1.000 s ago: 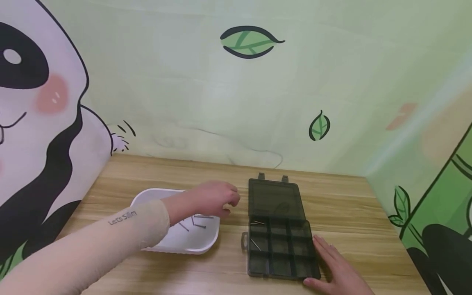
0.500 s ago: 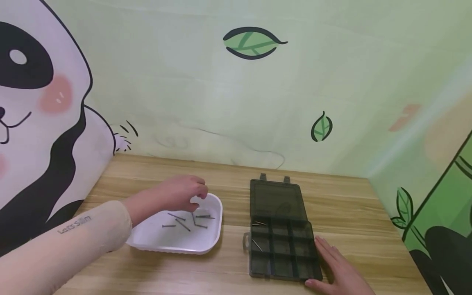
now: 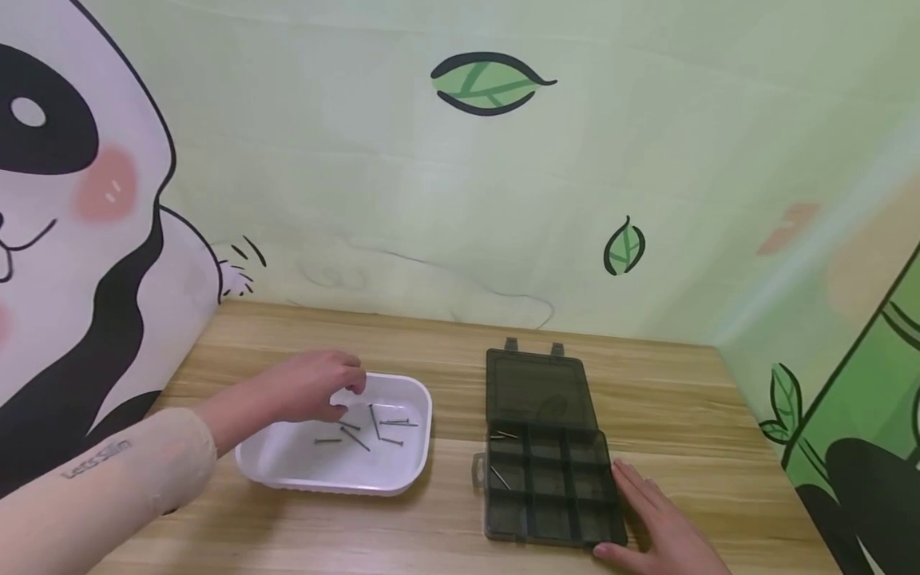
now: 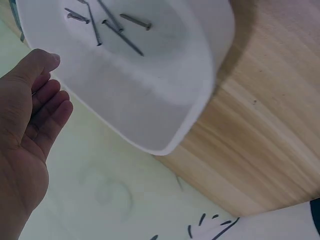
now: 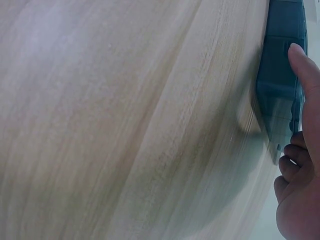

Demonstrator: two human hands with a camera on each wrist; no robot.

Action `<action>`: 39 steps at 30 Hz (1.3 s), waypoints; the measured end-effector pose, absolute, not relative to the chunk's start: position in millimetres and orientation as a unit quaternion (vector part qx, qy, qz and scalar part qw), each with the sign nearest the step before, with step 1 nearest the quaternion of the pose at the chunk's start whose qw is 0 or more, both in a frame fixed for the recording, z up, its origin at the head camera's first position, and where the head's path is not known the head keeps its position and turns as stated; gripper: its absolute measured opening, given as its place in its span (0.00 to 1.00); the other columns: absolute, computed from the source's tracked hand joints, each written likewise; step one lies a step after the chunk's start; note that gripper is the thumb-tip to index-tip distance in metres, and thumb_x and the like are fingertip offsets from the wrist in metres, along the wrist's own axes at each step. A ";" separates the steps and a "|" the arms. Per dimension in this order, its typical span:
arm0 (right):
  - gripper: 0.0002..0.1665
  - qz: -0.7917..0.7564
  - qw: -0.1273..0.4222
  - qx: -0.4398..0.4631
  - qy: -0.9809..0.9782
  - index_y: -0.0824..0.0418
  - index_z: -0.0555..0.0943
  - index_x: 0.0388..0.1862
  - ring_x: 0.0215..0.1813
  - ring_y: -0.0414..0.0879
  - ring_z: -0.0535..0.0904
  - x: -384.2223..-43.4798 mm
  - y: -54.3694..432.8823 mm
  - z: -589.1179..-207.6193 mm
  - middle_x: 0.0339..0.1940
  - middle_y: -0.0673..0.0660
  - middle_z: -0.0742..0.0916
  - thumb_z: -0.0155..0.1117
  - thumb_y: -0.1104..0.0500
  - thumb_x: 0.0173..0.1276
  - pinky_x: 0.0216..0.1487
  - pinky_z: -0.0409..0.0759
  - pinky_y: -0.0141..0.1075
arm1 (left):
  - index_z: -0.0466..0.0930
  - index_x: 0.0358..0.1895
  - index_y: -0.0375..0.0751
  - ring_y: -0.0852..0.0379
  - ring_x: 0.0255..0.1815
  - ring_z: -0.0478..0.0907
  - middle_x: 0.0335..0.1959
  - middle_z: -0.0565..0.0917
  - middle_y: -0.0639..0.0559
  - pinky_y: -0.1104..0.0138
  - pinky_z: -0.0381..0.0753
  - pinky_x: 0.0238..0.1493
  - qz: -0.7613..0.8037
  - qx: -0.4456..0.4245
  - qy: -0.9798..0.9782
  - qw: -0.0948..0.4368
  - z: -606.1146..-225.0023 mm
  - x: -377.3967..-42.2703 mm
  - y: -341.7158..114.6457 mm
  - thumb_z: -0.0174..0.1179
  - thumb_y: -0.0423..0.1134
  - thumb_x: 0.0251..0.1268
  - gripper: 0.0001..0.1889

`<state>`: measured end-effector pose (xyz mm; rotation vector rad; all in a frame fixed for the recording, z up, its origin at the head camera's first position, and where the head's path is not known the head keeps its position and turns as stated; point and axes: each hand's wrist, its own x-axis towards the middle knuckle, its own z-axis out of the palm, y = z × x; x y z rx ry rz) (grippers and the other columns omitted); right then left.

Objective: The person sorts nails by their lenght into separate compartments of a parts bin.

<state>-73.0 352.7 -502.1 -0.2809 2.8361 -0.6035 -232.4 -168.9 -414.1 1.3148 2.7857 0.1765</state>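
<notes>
Hovering by the far rim of a white tray [image 3: 287, 463], the left hand [image 3: 312, 389] is loosely bent and holds nothing; its pale sleeve [image 3: 115, 483] reads "Let's Slim", slightly blurred; several nails [image 3: 355, 439] lie scattered in the tray; to its right on the wooden bench [image 3: 683, 415], the right hand [image 3: 664, 523], fingers extended, touches an open dark box [image 3: 549, 483] with nails in two left compartments.

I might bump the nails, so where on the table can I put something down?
Bare table lies right of the box, along the near edge of the tray, and in a narrow strip between tray and box. Crowded: the tray's nails by the left hand, and the box's right edge, where the right hand rests.
</notes>
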 end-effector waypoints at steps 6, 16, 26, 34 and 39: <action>0.68 -0.201 0.102 -0.106 0.969 0.62 0.61 0.86 0.80 0.72 0.65 -73.5 353.8 -503.7 0.84 0.65 0.68 0.72 0.23 0.60 0.73 0.69 0.66 | 0.88 0.42 0.44 0.57 0.37 0.81 0.38 0.83 0.53 0.58 0.86 0.43 0.054 0.407 0.911 0.042 -428.0 -230.1 -178.8 0.80 0.34 0.53 0.14; 0.67 -0.200 0.090 -0.113 0.969 0.62 0.61 0.86 0.79 0.72 0.67 -74.3 353.2 -500.7 0.84 0.65 0.68 0.73 0.25 0.61 0.72 0.70 0.66 | 0.87 0.41 0.46 0.56 0.38 0.82 0.40 0.84 0.55 0.55 0.86 0.44 0.063 0.384 0.919 0.058 -456.1 -233.4 -185.8 0.81 0.36 0.52 0.14; 0.65 -0.196 0.076 -0.132 0.969 0.64 0.62 0.85 0.79 0.69 0.68 -72.8 354.4 -503.8 0.83 0.65 0.69 0.73 0.26 0.62 0.72 0.69 0.65 | 0.87 0.37 0.47 0.60 0.32 0.78 0.34 0.80 0.58 0.60 0.83 0.37 0.057 0.408 0.911 0.001 -476.6 -233.2 -194.2 0.82 0.37 0.47 0.14; 0.66 -0.206 0.094 -0.123 0.966 0.64 0.61 0.85 0.80 0.71 0.66 -73.3 354.7 -502.9 0.84 0.66 0.68 0.72 0.26 0.62 0.73 0.67 0.65 | 0.87 0.36 0.47 0.60 0.32 0.78 0.34 0.80 0.57 0.60 0.83 0.37 0.069 0.412 0.909 -0.007 -484.6 -232.0 -196.4 0.82 0.35 0.48 0.13; 0.66 -0.197 0.086 -0.126 0.969 0.63 0.62 0.85 0.80 0.68 0.67 -74.3 353.3 -503.0 0.84 0.65 0.69 0.72 0.25 0.62 0.74 0.67 0.65 | 0.86 0.35 0.47 0.61 0.32 0.76 0.33 0.79 0.58 0.60 0.82 0.36 0.078 0.406 0.911 -0.006 -488.3 -232.2 -198.9 0.81 0.35 0.49 0.13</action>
